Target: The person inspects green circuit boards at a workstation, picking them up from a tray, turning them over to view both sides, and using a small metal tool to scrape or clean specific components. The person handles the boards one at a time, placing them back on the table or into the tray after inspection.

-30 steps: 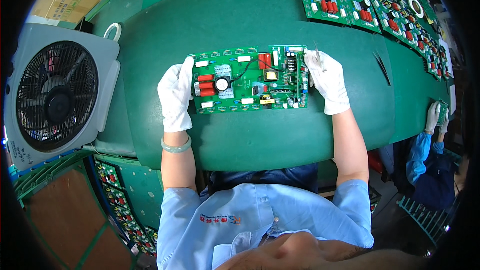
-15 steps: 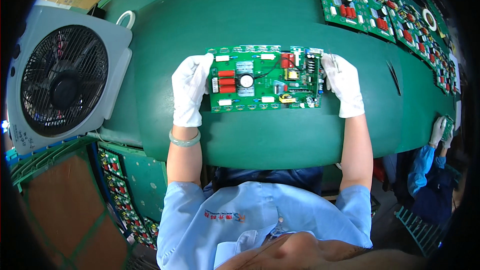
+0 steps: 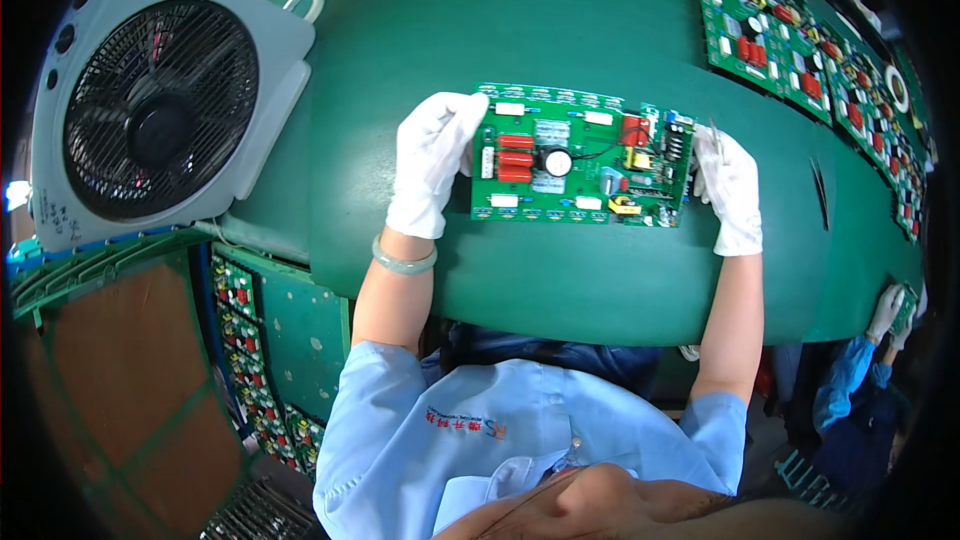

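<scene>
A green circuit board (image 3: 520, 202) is held out level between my two white-gloved hands over the table. It carries red cylindrical parts (image 3: 515, 158), a round black part with a white top (image 3: 557, 162), a black wire and white blocks. My left hand (image 3: 432, 162) pinches the board's left edge, thumb and fingers closed around its upper corner. At the other end, my right hand (image 3: 728, 185) grips the right edge, its fingertips partly hidden by the board. A thin pointed metal tool, like tweezers (image 3: 714, 138), sticks up from the right hand.
A grey box fan (image 3: 160, 130) stands on the left. More populated circuit boards (image 3: 770, 65) line the far right, near a white ring (image 3: 897, 88). Dark tweezers (image 3: 821, 195) lie on the green table (image 3: 420, 30). Another person's gloved hands (image 3: 886, 312) work at the right.
The whole view has shifted and turned slightly, so the fan looks nearer. The board appears farther right and tilted a little, its right end lower. Both hands keep their hold.
</scene>
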`<act>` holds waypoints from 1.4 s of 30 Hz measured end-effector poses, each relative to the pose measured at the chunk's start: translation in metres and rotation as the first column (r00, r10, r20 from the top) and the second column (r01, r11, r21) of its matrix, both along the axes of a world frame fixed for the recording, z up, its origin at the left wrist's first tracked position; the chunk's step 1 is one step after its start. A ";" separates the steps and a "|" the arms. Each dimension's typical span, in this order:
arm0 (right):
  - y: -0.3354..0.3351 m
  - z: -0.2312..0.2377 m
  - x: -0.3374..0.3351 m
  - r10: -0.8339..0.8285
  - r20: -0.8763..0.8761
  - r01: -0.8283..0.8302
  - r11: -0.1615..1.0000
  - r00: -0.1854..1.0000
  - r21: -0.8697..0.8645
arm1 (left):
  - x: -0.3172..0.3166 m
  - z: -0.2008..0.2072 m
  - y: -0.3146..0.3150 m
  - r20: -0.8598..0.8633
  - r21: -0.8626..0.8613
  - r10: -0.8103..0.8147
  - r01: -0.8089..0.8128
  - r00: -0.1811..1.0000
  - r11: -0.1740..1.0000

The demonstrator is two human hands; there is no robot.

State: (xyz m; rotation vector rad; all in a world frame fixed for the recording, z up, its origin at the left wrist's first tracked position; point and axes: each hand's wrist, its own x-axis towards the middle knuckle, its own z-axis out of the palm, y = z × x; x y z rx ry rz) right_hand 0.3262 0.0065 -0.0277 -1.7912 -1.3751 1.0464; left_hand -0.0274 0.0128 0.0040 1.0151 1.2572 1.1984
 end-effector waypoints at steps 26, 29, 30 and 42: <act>-0.002 -0.012 0.007 0.016 0.046 -0.018 0.998 0.999 0.056 | -0.003 -0.008 -0.004 0.130 0.080 -0.021 0.010 0.991 0.997; -0.001 -0.015 0.006 0.017 0.064 -0.021 0.997 0.998 0.070 | -0.004 -0.009 -0.003 0.143 0.087 -0.033 0.021 0.989 0.996; 0.000 -0.015 0.006 0.019 0.065 -0.024 0.997 0.998 0.069 | -0.005 -0.010 -0.003 0.113 0.087 -0.037 0.027 0.993 0.996; -0.008 -0.004 0.002 -0.024 -0.038 0.028 0.992 0.999 0.120 | -0.003 -0.005 -0.008 0.076 0.104 -0.016 0.008 0.997 0.995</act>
